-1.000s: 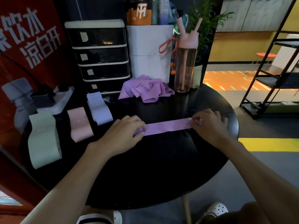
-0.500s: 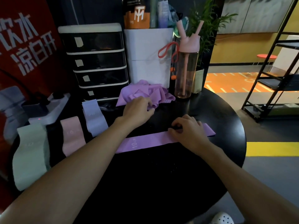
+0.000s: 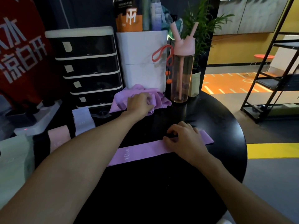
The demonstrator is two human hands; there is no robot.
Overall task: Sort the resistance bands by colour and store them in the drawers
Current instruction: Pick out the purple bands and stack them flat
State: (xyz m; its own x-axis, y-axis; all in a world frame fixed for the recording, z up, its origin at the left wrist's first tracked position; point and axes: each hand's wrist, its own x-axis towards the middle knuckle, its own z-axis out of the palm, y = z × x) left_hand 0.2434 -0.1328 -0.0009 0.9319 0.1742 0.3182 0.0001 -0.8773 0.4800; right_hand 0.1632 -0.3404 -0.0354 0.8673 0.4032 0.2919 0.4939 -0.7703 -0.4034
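Resistance bands lie sorted in part across the black round counter (image 3: 226,126). The flat purple band (image 3: 137,152), printed "10 LB", stretches under the right hand (image 3: 182,141) and runs out past it on both sides, its near end reaching the left forearm. The right hand sits on this band with fingers bent and the thumb on the fabric; whether it pinches the far edge or only presses down cannot be told. The left hand (image 3: 140,104) reaches well beyond the right one, its fingers curled into the folds of the heap of purple bands (image 3: 158,97). The hands are well apart. To the left of the left forearm lie a lavender band (image 3: 82,122), a pink band (image 3: 58,139) and a pale green band (image 3: 13,156), each apart from the next. Beyond and left of the left hand stands the drawer unit (image 3: 87,67), all drawers pushed in. A pink-capped water bottle (image 3: 182,75) stands just right of the heap.
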